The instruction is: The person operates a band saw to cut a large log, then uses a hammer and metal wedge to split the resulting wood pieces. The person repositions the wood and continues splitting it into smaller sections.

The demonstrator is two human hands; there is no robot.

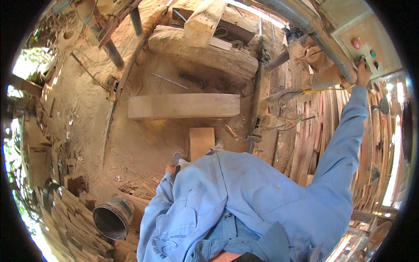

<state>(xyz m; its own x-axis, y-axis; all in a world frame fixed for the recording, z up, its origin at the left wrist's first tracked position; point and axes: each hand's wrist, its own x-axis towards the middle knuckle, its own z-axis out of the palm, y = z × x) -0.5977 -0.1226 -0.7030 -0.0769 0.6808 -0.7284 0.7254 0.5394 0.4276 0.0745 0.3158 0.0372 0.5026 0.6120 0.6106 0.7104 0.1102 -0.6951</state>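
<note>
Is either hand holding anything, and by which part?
The right hand is at a small control on the button panel; whether it grips this can't be told. The left hand is too small to tell either.

Worn up on the head, the left of 2 fisheyes peers steeply down, close over that blue shirt (262,183), farther from the dusty floor (148,142).

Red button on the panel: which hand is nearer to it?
Right: in the picture, the right hand is just below the red button; the left hand, far lower left.
</note>
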